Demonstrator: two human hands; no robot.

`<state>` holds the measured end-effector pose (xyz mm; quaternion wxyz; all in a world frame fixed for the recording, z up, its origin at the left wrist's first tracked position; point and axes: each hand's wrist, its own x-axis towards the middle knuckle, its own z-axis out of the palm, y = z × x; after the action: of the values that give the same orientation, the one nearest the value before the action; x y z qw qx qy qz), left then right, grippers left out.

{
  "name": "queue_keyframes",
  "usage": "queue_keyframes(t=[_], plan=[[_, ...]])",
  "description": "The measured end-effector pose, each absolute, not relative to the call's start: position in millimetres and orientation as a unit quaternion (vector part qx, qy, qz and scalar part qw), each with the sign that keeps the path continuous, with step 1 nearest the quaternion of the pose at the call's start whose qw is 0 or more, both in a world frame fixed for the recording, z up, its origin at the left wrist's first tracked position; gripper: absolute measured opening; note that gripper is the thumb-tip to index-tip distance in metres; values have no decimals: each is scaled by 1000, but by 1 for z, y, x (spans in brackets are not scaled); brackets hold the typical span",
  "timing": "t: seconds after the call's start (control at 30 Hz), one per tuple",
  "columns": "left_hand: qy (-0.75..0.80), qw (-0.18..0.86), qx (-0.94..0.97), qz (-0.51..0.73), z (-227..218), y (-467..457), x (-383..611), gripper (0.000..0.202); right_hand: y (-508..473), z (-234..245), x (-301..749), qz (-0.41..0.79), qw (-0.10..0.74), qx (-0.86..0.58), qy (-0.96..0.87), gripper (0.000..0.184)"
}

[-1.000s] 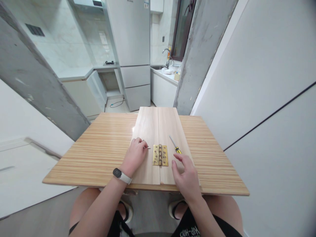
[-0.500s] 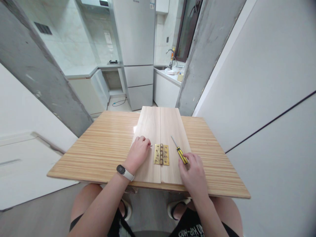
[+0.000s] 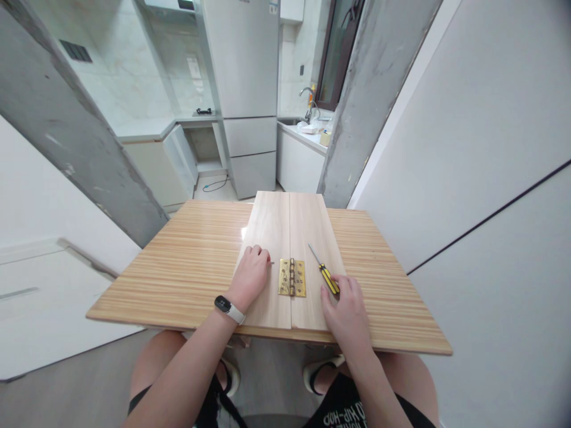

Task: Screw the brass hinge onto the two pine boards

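We log our left hand point(image 3: 250, 274), fingers curled, pinching small dark screws point(image 3: 270, 262) at nine o'clock of the brass butt hinge point(image 3: 292, 277), which spans the seam of two pale wooden boards point(image 3: 272, 220). Our right hand point(image 3: 347, 309) closes on the yellow-and-black screwdriver point(image 3: 325, 273) at three o'clock. Bare striped wooden tabletop point(image 3: 187, 267) flanks both boards out to its edges.

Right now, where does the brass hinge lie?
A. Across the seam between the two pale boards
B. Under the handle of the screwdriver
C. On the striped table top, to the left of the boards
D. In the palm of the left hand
A: the brass hinge lies flat with its knuckle on the seam where the two pale boards meet, between the left hand and the right hand, apart from the screwdriver.
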<state>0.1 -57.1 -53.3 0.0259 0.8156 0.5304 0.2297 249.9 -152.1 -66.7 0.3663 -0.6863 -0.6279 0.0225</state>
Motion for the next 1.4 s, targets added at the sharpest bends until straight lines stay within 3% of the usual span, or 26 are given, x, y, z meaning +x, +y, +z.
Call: queue_keyframes(t=[0.43, 1.4], plan=[[462, 220, 801, 312, -24, -47, 18, 15, -151, -70, 252, 17, 353, -689, -633, 20], [386, 100, 903, 161, -31, -26, 32, 21, -150, -74, 253, 18, 357, -685, -635, 19]])
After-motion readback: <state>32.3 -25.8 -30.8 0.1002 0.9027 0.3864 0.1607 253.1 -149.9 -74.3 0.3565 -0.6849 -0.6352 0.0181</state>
